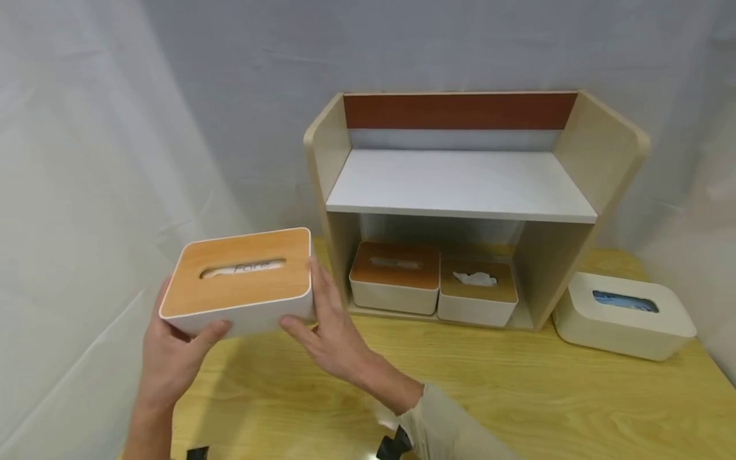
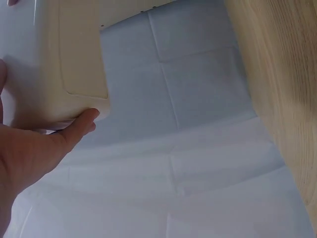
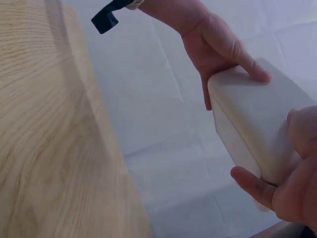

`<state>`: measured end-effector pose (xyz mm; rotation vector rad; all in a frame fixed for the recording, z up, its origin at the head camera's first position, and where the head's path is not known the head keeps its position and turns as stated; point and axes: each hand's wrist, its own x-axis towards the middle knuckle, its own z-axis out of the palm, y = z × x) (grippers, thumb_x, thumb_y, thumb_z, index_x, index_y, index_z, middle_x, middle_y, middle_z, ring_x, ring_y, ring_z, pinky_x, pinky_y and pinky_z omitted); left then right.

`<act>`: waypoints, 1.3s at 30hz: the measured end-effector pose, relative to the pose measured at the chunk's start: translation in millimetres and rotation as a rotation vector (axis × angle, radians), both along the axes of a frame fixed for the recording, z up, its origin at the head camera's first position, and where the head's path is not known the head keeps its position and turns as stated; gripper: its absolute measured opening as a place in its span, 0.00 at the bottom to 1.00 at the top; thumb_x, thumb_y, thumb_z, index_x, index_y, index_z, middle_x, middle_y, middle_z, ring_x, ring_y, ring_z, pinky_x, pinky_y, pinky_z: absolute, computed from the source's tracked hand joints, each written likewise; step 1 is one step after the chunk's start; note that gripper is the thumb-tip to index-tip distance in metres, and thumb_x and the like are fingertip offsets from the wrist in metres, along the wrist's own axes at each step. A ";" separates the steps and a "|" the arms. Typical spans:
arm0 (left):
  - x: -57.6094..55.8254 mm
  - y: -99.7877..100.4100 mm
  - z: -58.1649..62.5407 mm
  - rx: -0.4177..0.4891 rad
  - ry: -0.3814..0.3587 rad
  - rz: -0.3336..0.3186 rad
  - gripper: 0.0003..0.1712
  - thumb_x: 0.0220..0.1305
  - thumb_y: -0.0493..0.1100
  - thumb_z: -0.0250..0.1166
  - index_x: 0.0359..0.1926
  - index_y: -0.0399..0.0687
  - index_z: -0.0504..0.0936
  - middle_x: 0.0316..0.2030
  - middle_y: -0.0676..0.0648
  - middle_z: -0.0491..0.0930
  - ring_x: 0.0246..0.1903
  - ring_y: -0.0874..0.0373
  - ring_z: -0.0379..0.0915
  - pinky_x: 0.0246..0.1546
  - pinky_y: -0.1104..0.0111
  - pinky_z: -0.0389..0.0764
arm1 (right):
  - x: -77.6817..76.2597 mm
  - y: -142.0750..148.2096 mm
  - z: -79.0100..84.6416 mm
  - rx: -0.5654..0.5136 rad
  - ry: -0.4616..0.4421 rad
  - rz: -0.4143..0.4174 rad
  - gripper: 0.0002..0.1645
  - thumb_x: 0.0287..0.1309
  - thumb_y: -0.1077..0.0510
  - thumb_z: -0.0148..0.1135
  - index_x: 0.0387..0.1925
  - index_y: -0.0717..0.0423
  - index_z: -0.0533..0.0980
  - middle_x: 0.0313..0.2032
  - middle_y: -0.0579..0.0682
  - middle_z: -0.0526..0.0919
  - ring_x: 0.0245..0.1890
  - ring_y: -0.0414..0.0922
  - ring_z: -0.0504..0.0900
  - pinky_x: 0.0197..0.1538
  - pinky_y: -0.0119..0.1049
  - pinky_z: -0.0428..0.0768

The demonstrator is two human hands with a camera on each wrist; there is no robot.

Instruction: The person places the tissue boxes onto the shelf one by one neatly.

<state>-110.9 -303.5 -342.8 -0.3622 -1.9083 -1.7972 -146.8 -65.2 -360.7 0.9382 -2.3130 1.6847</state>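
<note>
A white tissue box with a light wood lid (image 1: 241, 294) is held up above the table by both hands. White tissue with the letters "Face" shows through its lid slot. My left hand (image 1: 169, 358) grips the left end, its thumb against the front wall. Around the right end my right hand (image 1: 336, 332) holds on, thumb on the front wall and fingers along the side. The left wrist view shows the underside of the tissue box (image 2: 81, 54) and a fingertip at its corner. In the right wrist view, both hands hold opposite ends of the white tissue box (image 3: 252, 109).
A two-level shelf (image 1: 460, 182) stands behind, on the wood-grain table (image 1: 517, 383). Its lower level holds a tissue box with a red-brown lid (image 1: 397, 297) and one with a tan lid (image 1: 477, 310). A cream tissue box (image 1: 627, 326) sits right of the shelf.
</note>
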 end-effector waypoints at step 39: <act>20.7 86.1 38.5 -0.402 0.312 0.059 0.60 0.36 0.27 0.82 0.61 0.28 0.46 0.64 0.39 0.62 0.55 0.58 0.71 0.50 0.79 0.74 | 30.3 87.2 51.5 -0.184 0.333 -0.096 0.53 0.47 0.66 0.78 0.67 0.53 0.53 0.78 0.55 0.39 0.73 0.56 0.55 0.57 0.53 0.77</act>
